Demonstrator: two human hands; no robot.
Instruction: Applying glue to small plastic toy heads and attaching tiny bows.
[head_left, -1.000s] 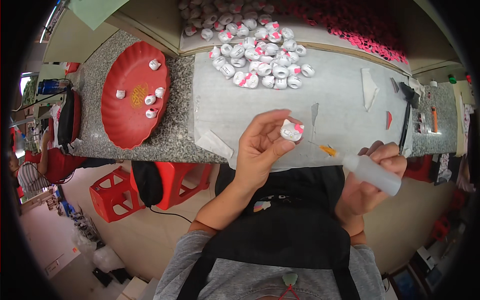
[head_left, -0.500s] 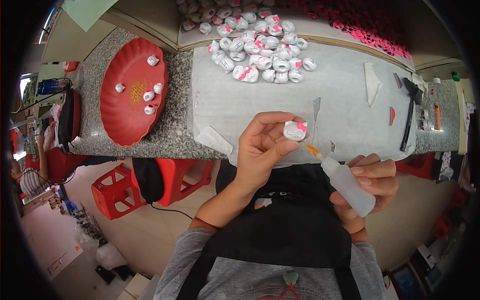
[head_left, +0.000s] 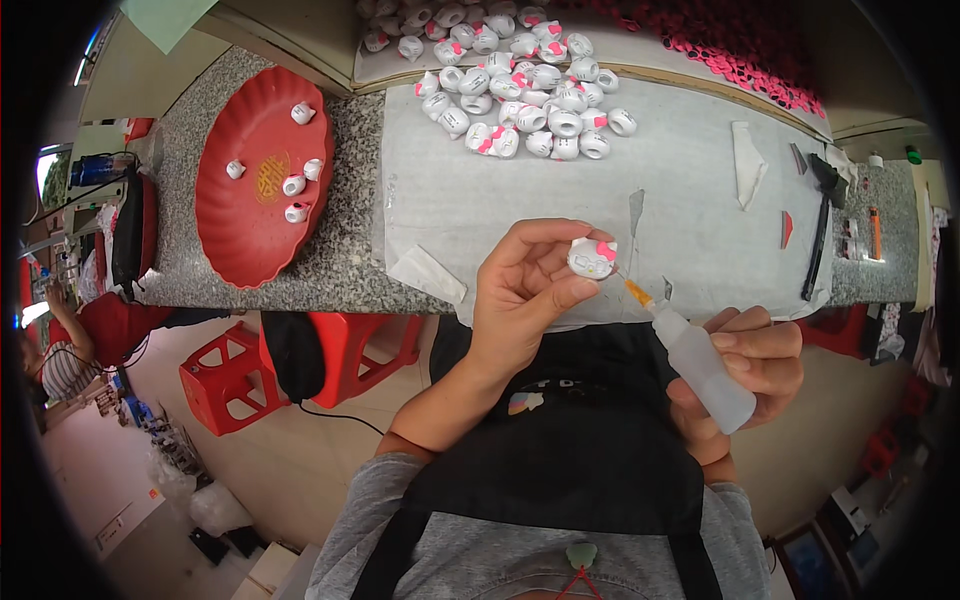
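Between the thumb and fingers of my left hand (head_left: 530, 290) is a small white cat-head figure (head_left: 592, 259) with a pink bow. My right hand (head_left: 752, 365) is wrapped round a translucent squeeze bottle (head_left: 705, 370), tilted so its amber needle tip (head_left: 637, 292) points up and left at the figure. A small gap seems to lie between the tip and the figure's lower right side. Beyond my hands, a heap of similar white cat heads (head_left: 535, 95) sits at the far side of the paper-covered worktop (head_left: 500, 200).
On the left, a red scalloped tray (head_left: 225, 215) holds several cat heads. Many small pink pieces (head_left: 720, 65) lie on the far shelf. Paper scraps (head_left: 748, 165) and a black long-handled tool (head_left: 818, 230) lie at the right. Red stools (head_left: 235, 380) stand below the counter's left part.
The bottle has drawn slightly down and right, so its tip is farther from the figure. My left hand keeps its hold with hardly any movement.
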